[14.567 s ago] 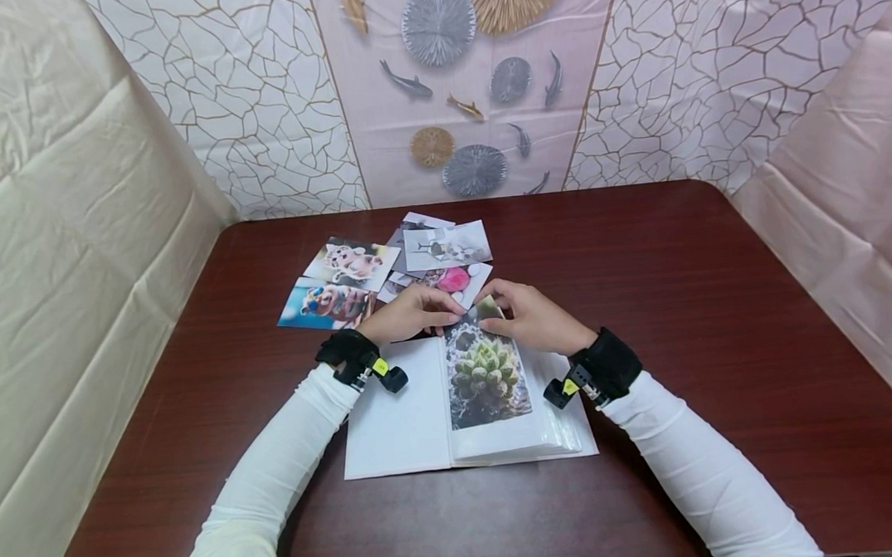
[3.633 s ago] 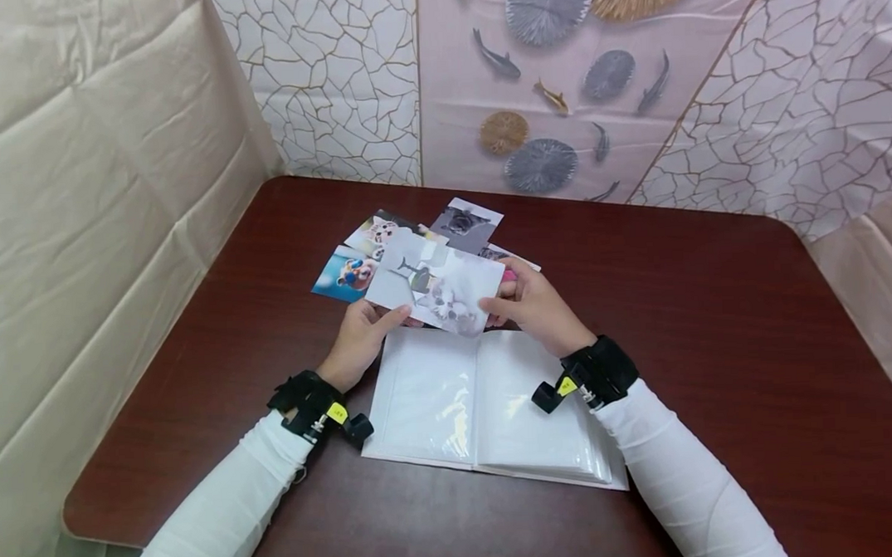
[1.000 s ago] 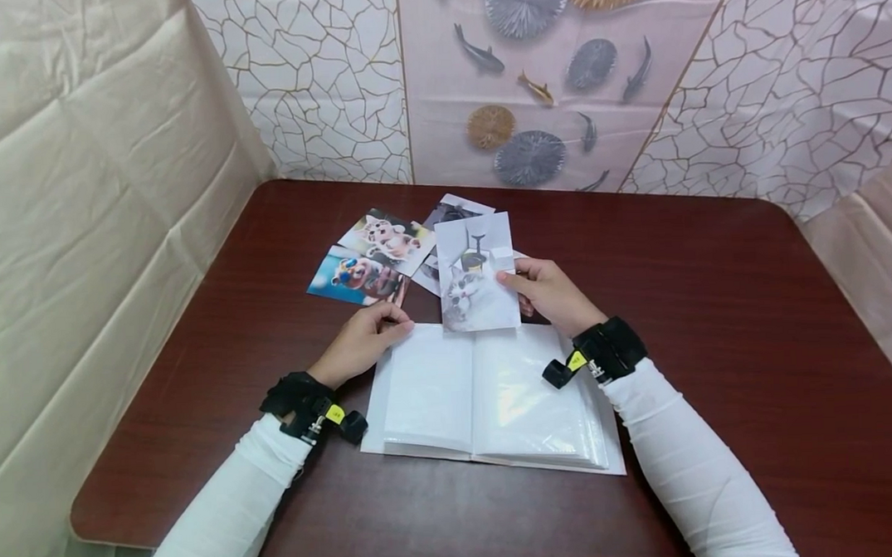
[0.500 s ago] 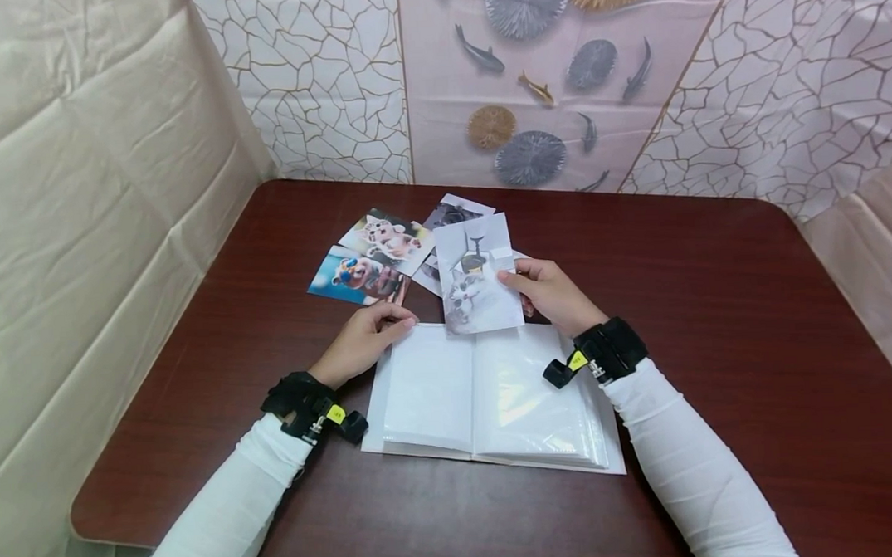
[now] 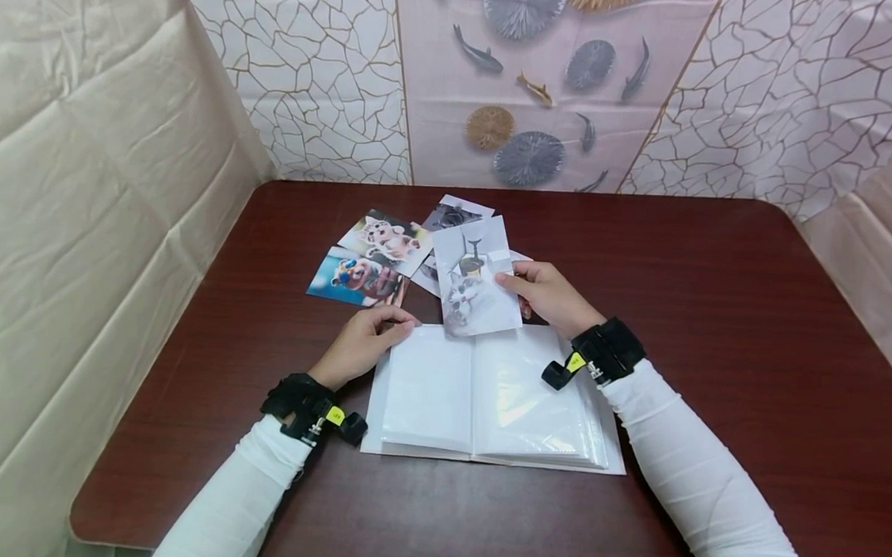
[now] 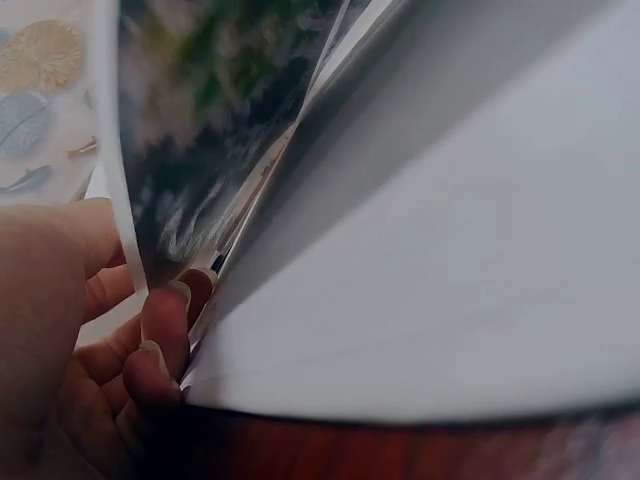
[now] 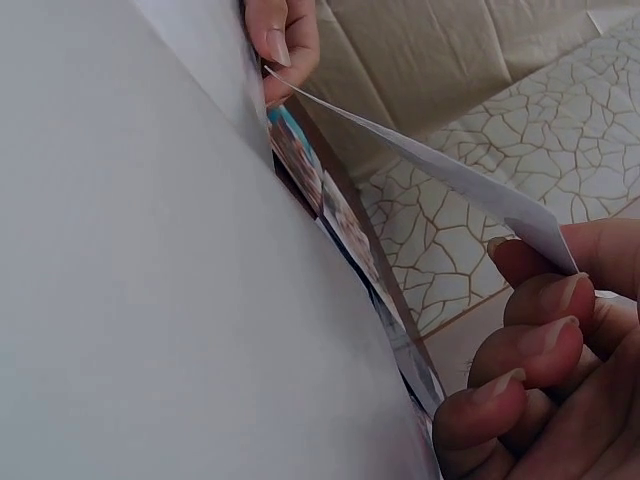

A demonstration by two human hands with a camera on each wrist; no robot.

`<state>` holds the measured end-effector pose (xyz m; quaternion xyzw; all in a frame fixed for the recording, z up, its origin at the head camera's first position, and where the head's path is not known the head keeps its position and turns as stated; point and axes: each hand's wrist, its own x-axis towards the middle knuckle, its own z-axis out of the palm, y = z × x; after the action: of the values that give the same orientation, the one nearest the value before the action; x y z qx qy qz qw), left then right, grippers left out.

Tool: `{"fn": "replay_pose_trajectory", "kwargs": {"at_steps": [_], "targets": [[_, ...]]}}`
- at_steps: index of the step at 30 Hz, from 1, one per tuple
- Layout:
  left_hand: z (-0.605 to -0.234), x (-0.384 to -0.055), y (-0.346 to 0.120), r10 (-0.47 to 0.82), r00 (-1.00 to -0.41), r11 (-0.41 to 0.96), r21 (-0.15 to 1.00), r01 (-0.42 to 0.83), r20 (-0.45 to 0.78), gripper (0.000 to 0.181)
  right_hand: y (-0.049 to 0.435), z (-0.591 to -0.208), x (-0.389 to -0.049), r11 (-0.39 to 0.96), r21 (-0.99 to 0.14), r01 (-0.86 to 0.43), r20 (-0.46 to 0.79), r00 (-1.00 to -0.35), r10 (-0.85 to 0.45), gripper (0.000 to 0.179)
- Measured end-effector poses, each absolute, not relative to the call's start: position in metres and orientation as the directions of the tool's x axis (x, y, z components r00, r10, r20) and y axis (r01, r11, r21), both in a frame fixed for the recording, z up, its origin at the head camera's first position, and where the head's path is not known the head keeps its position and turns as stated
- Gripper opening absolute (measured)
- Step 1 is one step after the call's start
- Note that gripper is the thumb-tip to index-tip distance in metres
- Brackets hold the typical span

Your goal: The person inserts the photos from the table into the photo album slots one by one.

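An open white photo album with clear sleeve pages lies in front of me. My right hand pinches the right edge of a pale photo of a white kitten and a glass. The photo stands upright in the head view, its lower edge overlapping the album's top. At the album's upper left corner, my left hand pinches the edge of a page. Close up in the left wrist view, a sleeve with a dark, green-blotched picture bends beside those fingers. In the right wrist view the held photo appears nearly edge-on.
Loose photos lie behind the album on the dark red-brown table: a bear in blue glasses, a pink-and-white animal figure and a grey print. Pale curtains hang on the left and a patterned cloth behind.
Earlier, both hands held a succulent photo over the album, then the kitten photo sideways. Since then the kitten photo has turned upright and the left hand has moved to the album corner. Lately almost still.
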<state>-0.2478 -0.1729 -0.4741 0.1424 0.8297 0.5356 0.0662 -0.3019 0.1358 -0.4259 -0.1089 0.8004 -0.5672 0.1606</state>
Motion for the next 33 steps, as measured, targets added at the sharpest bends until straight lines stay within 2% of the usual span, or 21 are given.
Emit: {"fn": "replay_pose_trajectory", "kwargs": {"at_steps": [10,22,33], "targets": [[-0.4757,-0.2459,-0.1731,0.304,-0.952,0.412,0.898,0.154,0.024,0.018,0.1341,-0.4268,-0.3000,0.335,-0.942,0.010,-0.140,-0.920,-0.366,0.026],[-0.4741,-0.2465,-0.1720,0.277,-0.961,0.464,0.879,0.106,-0.030,0.025,0.1327,-0.4268,-0.2998,0.326,-0.945,-0.002,-0.130,-0.914,-0.384,0.025],[-0.4708,-0.2473,-0.1689,0.272,-0.962,0.511,0.851,0.122,-0.025,0.023,0.1331,-0.4279,-0.3011,0.304,-0.952,0.014,-0.132,-0.920,-0.368,0.025]]}}
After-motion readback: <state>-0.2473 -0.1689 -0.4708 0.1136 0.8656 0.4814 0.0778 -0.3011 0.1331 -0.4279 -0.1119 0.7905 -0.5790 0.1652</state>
